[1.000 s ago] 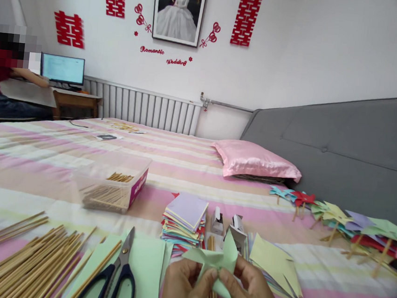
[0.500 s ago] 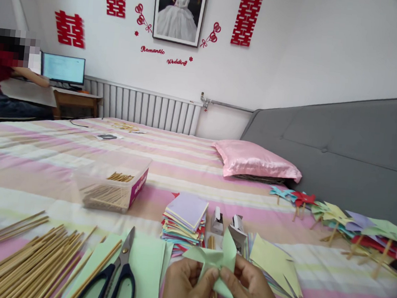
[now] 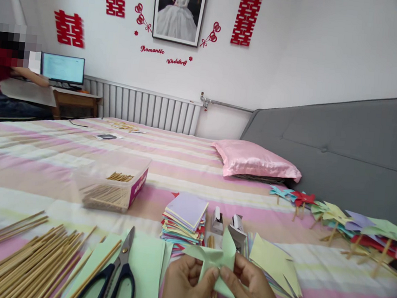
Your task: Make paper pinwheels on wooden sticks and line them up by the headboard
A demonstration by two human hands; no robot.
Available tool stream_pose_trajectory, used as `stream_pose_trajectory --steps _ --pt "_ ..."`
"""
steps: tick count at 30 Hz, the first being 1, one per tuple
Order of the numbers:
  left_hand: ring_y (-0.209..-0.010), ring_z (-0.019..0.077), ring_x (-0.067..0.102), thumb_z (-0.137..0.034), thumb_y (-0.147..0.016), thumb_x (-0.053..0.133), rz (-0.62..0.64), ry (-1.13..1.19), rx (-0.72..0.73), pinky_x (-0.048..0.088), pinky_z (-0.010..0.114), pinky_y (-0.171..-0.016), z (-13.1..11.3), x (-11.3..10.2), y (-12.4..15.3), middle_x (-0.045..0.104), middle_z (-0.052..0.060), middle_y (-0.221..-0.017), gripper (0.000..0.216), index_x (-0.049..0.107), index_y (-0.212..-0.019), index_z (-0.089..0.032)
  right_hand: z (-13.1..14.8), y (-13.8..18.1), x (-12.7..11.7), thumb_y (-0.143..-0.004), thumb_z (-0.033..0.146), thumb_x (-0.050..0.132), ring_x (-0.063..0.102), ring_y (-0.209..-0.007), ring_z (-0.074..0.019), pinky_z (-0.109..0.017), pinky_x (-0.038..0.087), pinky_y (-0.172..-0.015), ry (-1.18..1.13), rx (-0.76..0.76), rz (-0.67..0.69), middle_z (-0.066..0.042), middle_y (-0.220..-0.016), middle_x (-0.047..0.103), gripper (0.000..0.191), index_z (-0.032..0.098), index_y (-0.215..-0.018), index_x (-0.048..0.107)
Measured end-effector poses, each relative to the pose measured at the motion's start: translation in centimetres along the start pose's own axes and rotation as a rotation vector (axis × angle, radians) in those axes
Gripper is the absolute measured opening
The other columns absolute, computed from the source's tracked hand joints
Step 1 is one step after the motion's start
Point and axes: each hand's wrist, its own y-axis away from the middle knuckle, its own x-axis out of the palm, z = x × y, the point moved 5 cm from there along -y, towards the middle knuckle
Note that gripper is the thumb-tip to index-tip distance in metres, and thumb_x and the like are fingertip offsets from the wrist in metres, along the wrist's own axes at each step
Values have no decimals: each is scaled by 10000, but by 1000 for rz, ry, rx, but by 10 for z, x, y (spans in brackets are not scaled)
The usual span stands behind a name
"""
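At the bottom middle, my left hand [image 3: 181, 288] and my right hand [image 3: 253, 295] both pinch a pale green folded paper pinwheel [image 3: 218, 256] at its centre, thumbs meeting on the folds. Just behind it lie a few short wooden sticks [image 3: 211, 242], two small staplers [image 3: 217, 220] and a stack of coloured paper squares [image 3: 184, 220]. A pile of cut yellow-green sheets [image 3: 273, 264] lies to the right of my right hand.
Scissors [image 3: 116, 274] rest on a green sheet beside many long wooden sticks [image 3: 29, 259]. A clear box of sticks [image 3: 114, 187] stands further back. Finished pinwheels [image 3: 345, 226] line the right by the grey headboard. A pink pillow [image 3: 253, 160]; a person sits at a desk far left.
Almost nothing: my fingers shift slightly on the green pinwheel, which stays in the same place.
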Motion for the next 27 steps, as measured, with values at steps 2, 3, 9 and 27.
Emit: stream_pose_trajectory --steps 2,3,9,27 --pt "-451 115 543 -267 -551 748 -3 -7 -13 441 223 -499 -2 0 0 652 50 -525 235 668 -675 -85 -1 0 0 -799 372 555 591 -949 -246 -367 437 -860 -2 5 -2 -123 -1063 645 380 149 -1107 576" --pt "-462 119 546 -261 -550 747 0 -15 -20 439 221 -499 -3 1 1 649 51 -520 224 670 -661 -83 -1 0 -1 -798 371 557 590 -951 -247 -367 437 -859 -2 7 0 -123 -1067 644 381 150 -1107 577" --pt "-486 116 515 -241 -582 704 33 -79 -37 409 205 -469 -6 3 1 632 57 -522 163 670 -584 -82 -3 1 -1 -790 369 569 587 -960 -239 -355 434 -866 -25 9 12 -117 -1070 644 380 167 -1112 579" --pt "-522 134 507 -175 -603 636 47 -143 83 394 230 -511 4 -4 -3 594 30 -514 83 602 -568 -108 3 3 4 -804 374 548 558 -1010 -232 -349 403 -900 -44 2 53 -104 -1100 626 351 182 -1097 574"
